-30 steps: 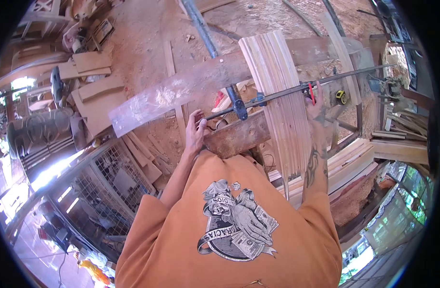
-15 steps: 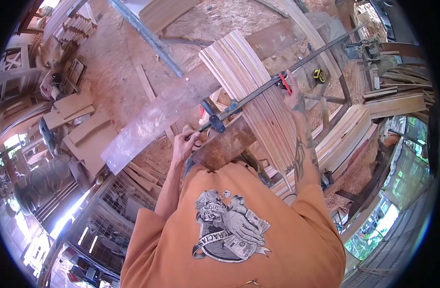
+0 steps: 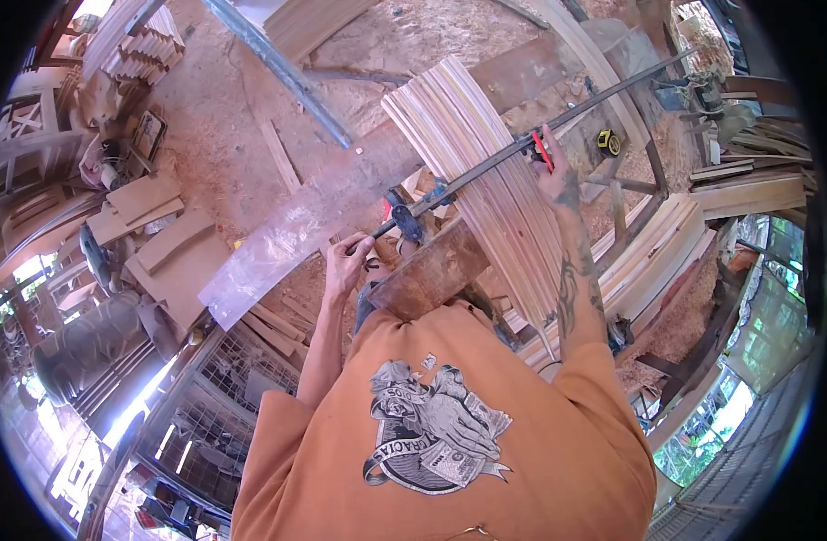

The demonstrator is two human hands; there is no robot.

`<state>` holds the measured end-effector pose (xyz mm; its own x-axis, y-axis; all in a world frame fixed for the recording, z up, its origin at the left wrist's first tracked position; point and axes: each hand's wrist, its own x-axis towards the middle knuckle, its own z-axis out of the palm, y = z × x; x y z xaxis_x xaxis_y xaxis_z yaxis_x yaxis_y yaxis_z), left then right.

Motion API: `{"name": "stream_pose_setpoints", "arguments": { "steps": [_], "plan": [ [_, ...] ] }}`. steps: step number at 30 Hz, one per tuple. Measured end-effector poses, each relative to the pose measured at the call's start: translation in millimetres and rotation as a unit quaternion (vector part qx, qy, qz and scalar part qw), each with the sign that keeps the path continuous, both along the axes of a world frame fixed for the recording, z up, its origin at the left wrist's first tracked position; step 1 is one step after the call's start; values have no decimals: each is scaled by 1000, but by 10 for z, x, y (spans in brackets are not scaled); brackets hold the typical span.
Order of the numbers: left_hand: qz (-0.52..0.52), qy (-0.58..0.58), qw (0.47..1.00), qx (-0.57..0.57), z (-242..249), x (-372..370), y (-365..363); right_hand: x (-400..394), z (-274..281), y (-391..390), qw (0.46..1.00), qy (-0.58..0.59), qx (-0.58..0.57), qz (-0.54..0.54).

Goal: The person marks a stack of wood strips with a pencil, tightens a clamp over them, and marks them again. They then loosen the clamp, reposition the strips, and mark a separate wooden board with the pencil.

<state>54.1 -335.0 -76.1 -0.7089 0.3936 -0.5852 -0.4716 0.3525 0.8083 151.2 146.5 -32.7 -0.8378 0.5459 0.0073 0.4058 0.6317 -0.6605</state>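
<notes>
A long bar clamp point(image 3: 603, 97) lies across a bundle of curved wooden strips point(image 3: 459, 126). My left hand point(image 3: 346, 261) is closed with thumb and fingers round the clamp's near-left end, beside its blue jaw point(image 3: 406, 223). At the far side of the bundle, my right hand point(image 3: 555, 178) is closed at the clamp's other jaw, its fingertips up at the bar. A thin red piece point(image 3: 543, 151) shows against those fingers. The strips rest side by side over a rusty metal plate point(image 3: 431, 270) and run toward my right forearm.
A yellow and black tape measure point(image 3: 608, 142) lies right of my right hand. More curved boards point(image 3: 652, 252) are stacked at the right. A blue-grey metal bar point(image 3: 287, 81) stands out at upper left. Cut panels point(image 3: 174, 261) and wood scraps lie left over sawdust.
My left hand has shifted its grip on the clamp's end, and the blue jaw beside it looks turned. My right hand stays at the far jaw. The whole view has shifted slightly.
</notes>
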Motion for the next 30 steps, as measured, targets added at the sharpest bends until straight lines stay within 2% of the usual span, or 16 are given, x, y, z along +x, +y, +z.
{"name": "stream_pose_setpoints", "arguments": {
  "steps": [5, 6, 8, 10, 12, 15, 18, 21, 23, 26, 27, 29, 30],
  "plan": [
    [-21, 4, 999, 30, -276, 33, -86, 6, 21, 12, 998, -29, -55, -20],
    [44, -67, 992, 100, -289, 51, -88, 3, 20, 9, 997, -33, -63, -23],
    [173, -204, 935, 232, -310, 72, -114, -1, 21, -9, 998, -20, -56, -24],
    [98, -265, 954, 104, -351, 30, -211, -10, 17, -22, 998, -4, -53, -20],
    [31, -357, 933, -33, -440, -74, -380, -11, 19, -19, 999, 13, -51, -11],
    [-54, -447, 893, 22, -164, -218, -422, 25, -19, 25, 998, -48, -13, -27],
    [8, -363, 932, 16, -261, -78, -399, 41, -126, 91, 1000, -10, -24, -8],
    [15, -300, 945, 131, -274, 22, -521, 23, -237, 113, 995, 65, -67, 19],
    [-3, -218, 960, 178, -236, 88, -566, 59, -326, 230, 998, 34, -53, 15],
    [18, -181, 979, 95, -110, 107, -518, 64, -315, 167, 997, 46, -48, 29],
    [71, -185, 976, 89, -203, 165, -504, 55, -343, 198, 997, 50, -56, 28],
    [153, -272, 894, 321, -367, 228, -577, 62, -365, 213, 997, 47, -51, 27],
    [195, -297, 859, 368, -414, 226, -574, 51, -342, 212, 998, 41, -38, 28]
  ]
}}
